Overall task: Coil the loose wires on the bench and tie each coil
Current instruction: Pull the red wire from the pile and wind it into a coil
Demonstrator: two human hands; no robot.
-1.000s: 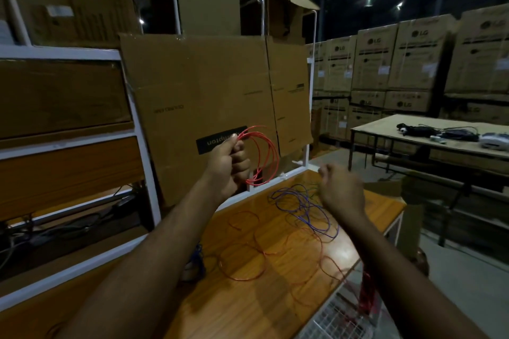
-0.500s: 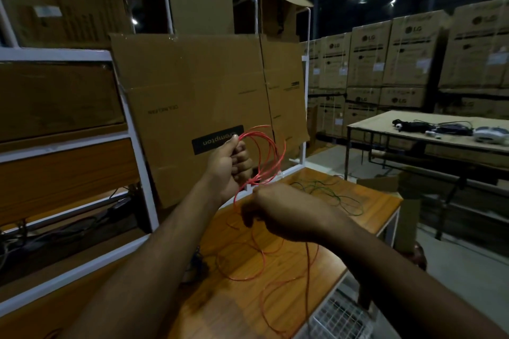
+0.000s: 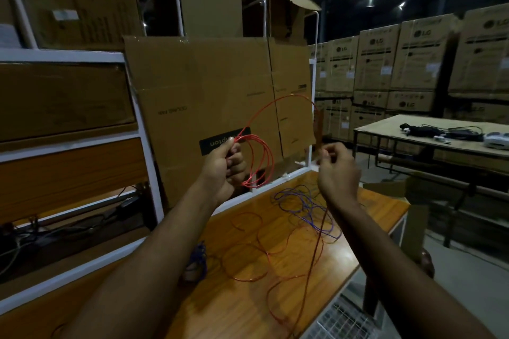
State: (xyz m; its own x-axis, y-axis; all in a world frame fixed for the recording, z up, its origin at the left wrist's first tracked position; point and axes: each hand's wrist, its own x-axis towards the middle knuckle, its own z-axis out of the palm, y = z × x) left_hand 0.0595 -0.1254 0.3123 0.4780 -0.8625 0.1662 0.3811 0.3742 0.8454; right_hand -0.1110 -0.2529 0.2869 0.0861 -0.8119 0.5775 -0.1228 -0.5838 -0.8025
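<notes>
Left hand (image 3: pixel 225 165) fingers curled around red wire coil (image 3: pixel 259 162), right hand (image 3: pixel 337 170) fingers pinching its loose strand.

Red wire (image 3: pixel 311 278) tail beyond bottom edge

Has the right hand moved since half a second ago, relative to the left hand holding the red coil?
Yes. The right hand has swung out to the right, away from the left hand, drawing red wire with it.

Two hands (image 3: pixel 225 165) (image 3: pixel 337 173); one red wire (image 3: pixel 261 162); one blue wire (image 3: pixel 305 209); two benches (image 3: pixel 248 311) (image 3: pixel 385 129).
</notes>
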